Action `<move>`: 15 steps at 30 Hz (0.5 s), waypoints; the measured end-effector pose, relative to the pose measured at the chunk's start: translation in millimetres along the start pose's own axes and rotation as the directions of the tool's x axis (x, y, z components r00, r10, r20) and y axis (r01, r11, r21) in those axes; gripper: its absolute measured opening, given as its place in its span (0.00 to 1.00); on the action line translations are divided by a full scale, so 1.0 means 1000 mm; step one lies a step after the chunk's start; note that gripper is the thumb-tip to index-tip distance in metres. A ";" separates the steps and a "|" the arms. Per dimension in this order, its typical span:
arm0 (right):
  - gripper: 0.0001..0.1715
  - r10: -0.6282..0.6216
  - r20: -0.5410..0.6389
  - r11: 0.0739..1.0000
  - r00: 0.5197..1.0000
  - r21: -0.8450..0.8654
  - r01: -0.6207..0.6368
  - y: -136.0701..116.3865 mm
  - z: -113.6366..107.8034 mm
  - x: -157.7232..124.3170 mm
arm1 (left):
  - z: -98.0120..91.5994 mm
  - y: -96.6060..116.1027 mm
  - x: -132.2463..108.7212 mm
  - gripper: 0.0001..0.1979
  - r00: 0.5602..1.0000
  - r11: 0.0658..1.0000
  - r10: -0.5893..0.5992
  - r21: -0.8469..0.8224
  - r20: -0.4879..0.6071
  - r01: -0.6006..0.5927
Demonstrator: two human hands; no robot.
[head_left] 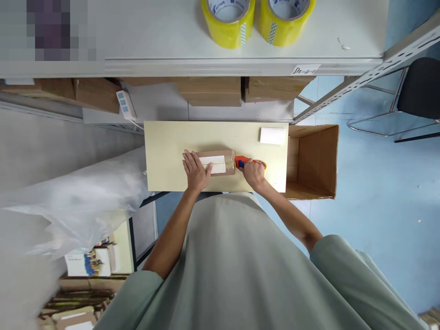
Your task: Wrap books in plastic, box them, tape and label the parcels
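Note:
A small brown cardboard box (229,161) with a white label (218,164) and a strip of clear tape at its right end lies on the cream tabletop (168,137). My left hand (196,170) rests over the box's left end, fingers stretched out and thumb on the label. Wrapped round a red and blue tape dispenser (242,161), my right hand (253,174) is at the box's right end. The dispenser's front meets or nearly meets that end; my fingers cover part of it. Near the table's back right corner lies a white slip stack (272,135).
An open cardboard carton (318,160) stands against the table's right side. Two yellow tape rolls (232,34) sit on the shelf (154,41) ahead, with cartons (213,91) beneath. A translucent plastic bag (92,192) bulges at left; a black chair (422,89) stands far right.

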State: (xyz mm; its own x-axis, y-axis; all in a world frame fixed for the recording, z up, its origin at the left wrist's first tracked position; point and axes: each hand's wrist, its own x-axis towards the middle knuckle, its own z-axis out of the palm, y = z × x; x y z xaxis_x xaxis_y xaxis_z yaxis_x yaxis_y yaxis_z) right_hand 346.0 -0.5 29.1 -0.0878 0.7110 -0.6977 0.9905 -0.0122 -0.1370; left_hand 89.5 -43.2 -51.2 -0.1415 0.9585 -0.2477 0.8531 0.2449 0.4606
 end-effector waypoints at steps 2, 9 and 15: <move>0.25 0.066 -0.016 0.996 0.998 0.063 -0.065 0.006 0.006 -0.002 | 0.000 -0.003 -0.001 0.58 1.000 1.000 0.009 -0.019 -0.007 -0.009; 0.30 0.255 -0.071 0.911 0.964 0.351 -0.215 0.020 0.000 -0.017 | -0.028 -0.039 -0.009 0.37 0.970 0.968 -0.137 -0.237 -0.202 0.087; 0.28 0.298 -0.130 0.864 0.946 0.458 -0.209 0.002 -0.005 -0.021 | -0.051 -0.059 -0.014 0.18 0.921 0.882 -0.321 -0.423 -0.220 0.206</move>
State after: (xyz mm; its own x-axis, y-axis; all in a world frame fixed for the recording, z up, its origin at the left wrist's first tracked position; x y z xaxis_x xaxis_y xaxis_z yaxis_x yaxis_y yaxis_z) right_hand 350.2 -11.6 47.0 0.2262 0.7602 -0.6091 0.8254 -0.4816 -0.2945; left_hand 16.0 -63.3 -31.6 -0.5150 0.8363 -0.1882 0.5107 0.4757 0.7161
